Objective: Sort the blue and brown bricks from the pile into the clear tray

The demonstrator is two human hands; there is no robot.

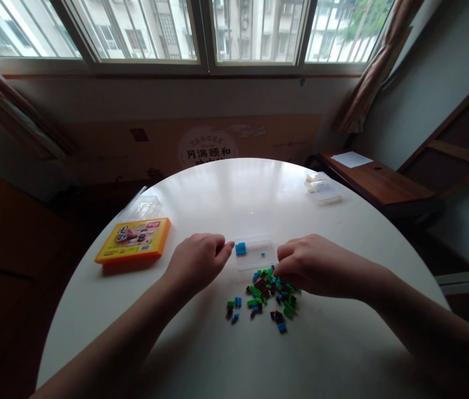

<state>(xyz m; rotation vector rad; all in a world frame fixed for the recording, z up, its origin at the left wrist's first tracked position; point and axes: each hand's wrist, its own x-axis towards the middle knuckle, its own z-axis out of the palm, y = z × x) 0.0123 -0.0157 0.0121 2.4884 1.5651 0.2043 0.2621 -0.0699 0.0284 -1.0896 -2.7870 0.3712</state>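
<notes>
My left hand (pixel 202 256) is closed, fingers curled under, the thumb tip by the left edge of a clear plastic box (pixel 253 260). Whatever may be inside that hand is hidden. In the box lie a block of joined blue bricks (pixel 240 249) and one small blue brick (pixel 263 254). My right hand (pixel 307 261) is bent down with its fingertips together at the back right of a pile of small toy building bricks (pixel 261 285), coloured green, blue and brown. I cannot make out what those fingertips pinch. A few bricks (pixel 234 303) lie loose left of the pile.
On the round white table (pixel 201 354), a yellow-orange box (pixel 134 239) lies left, with a clear plastic container (pixel 143 208) behind it. Another clear box (pixel 324 187) stands back right. Beyond the table are a wooden chair (pixel 384 177) and windows.
</notes>
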